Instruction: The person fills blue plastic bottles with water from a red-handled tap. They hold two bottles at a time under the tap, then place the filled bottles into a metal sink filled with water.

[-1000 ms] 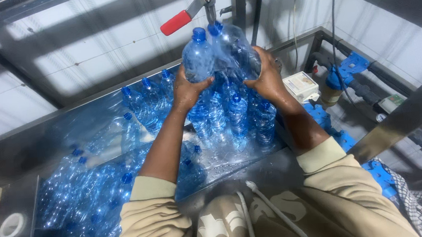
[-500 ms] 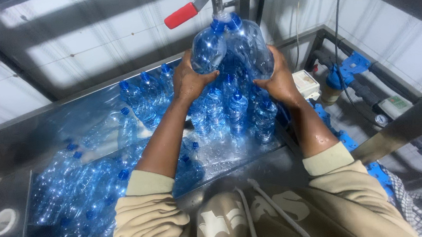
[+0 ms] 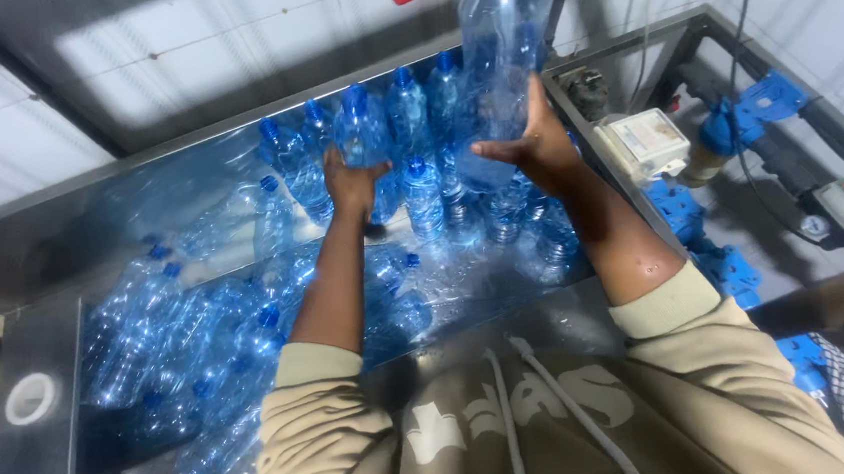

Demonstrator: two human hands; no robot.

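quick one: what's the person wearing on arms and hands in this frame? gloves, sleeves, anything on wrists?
No gloves: the left hand and right hand are bare, with no watch or band visible. Both arms wear the beige sleeves of a hooded sweatshirt, pushed up toward the elbows so the forearms are uncovered. White drawstrings hang down the chest, over a pale printed marking.
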